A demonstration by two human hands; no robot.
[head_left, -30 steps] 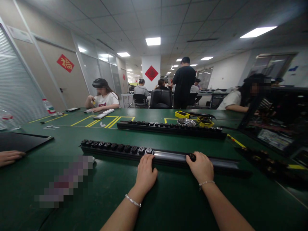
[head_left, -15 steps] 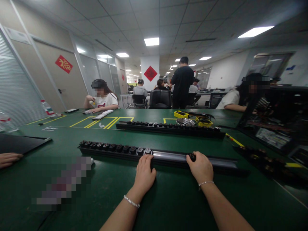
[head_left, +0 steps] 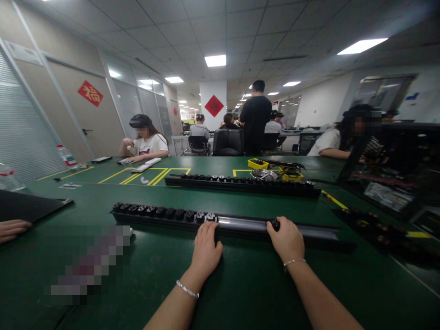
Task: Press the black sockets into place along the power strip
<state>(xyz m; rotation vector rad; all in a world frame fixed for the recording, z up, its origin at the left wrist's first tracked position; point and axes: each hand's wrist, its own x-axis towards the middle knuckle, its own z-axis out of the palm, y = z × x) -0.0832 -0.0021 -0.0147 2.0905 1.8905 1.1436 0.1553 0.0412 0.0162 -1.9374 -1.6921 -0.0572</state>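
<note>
A long black rail [head_left: 245, 223] lies across the table in front of me. A row of small black block-like parts [head_left: 170, 212], a few with silvery tops, fills its left half, and the shiny channel is bare to the right. My left hand [head_left: 207, 247] rests its stretched fingertips on the rail's near edge, against the last silvery part [head_left: 211, 217], its thumb apart. Farther right, my right hand [head_left: 288, 238] curls round a small round black part [head_left: 274, 224] on the channel. The fingers partly cover that part, so its exact kind cannot be made out.
A second loaded black rail [head_left: 242, 185] lies behind, near yellow bins [head_left: 258, 163] and a metal dish [head_left: 263, 175]. A blurred-out object [head_left: 92, 261] lies front left. Another person's hand [head_left: 13, 229] is at the left edge. Dark equipment [head_left: 392, 183] stands right.
My hands and the rail stay in nearly the same place. The view has shifted slightly, and the standing person in the background has moved a little left.
</note>
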